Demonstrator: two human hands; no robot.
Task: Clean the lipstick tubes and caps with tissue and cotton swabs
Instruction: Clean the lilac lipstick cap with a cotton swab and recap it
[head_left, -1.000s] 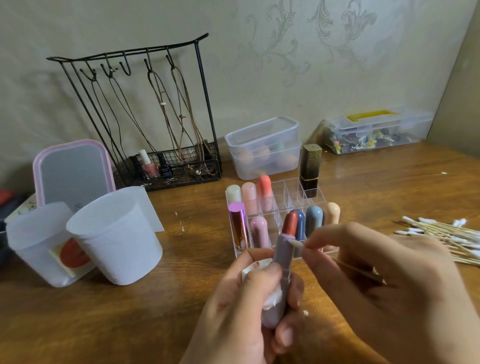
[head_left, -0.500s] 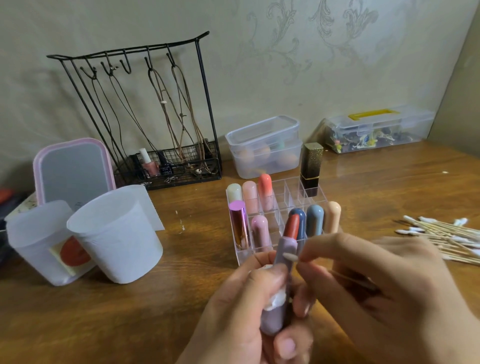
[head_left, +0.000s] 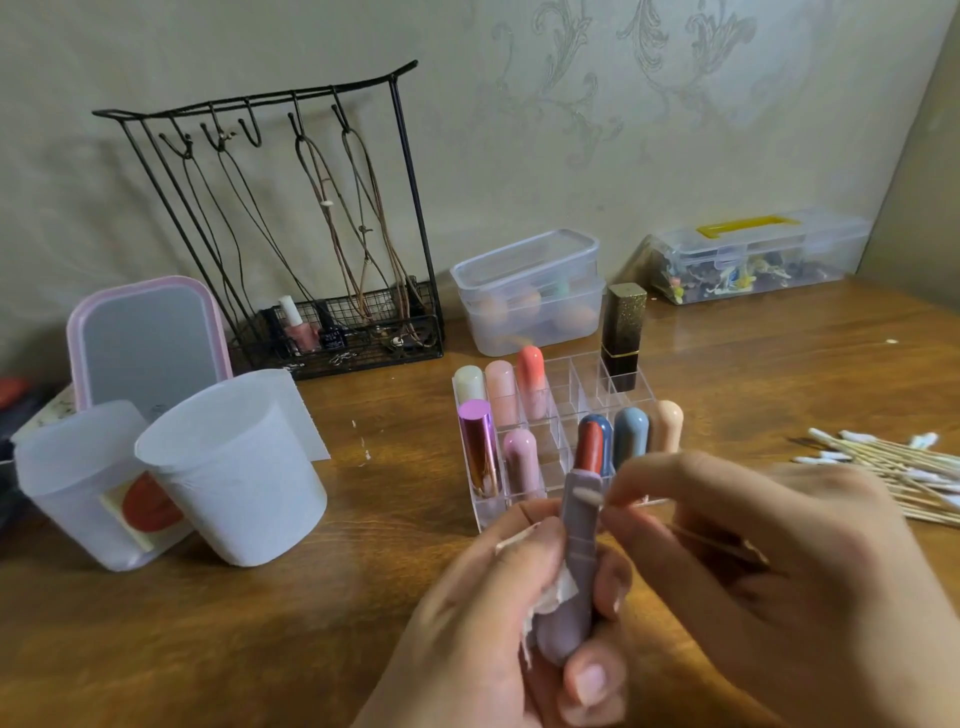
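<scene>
My left hand (head_left: 498, 613) grips an open lilac lipstick tube (head_left: 574, 571) upright, its red bullet (head_left: 589, 449) sticking out on top, with a scrap of white tissue (head_left: 550, 597) wedged against my palm. My right hand (head_left: 769, 566) pinches a cotton swab (head_left: 589, 497); its white tip touches the tube's upper collar just below the bullet. Behind my hands stands a clear acrylic organizer (head_left: 566, 384) holding several capped lipsticks, among them a metallic pink one (head_left: 479, 447) and a black-and-gold one (head_left: 622, 335).
A pile of cotton swabs (head_left: 893, 467) lies at the right. Two white cups (head_left: 234, 467) and a pink-framed mirror (head_left: 148, 340) stand at the left. A black wire jewellery rack (head_left: 322, 234), a clear lidded tub (head_left: 527, 291) and a clear case (head_left: 753, 260) line the wall.
The swab tip has slid down from beside the red bullet to the tube's collar. My left hand has shifted its grip slightly and holds the tube a little lower.
</scene>
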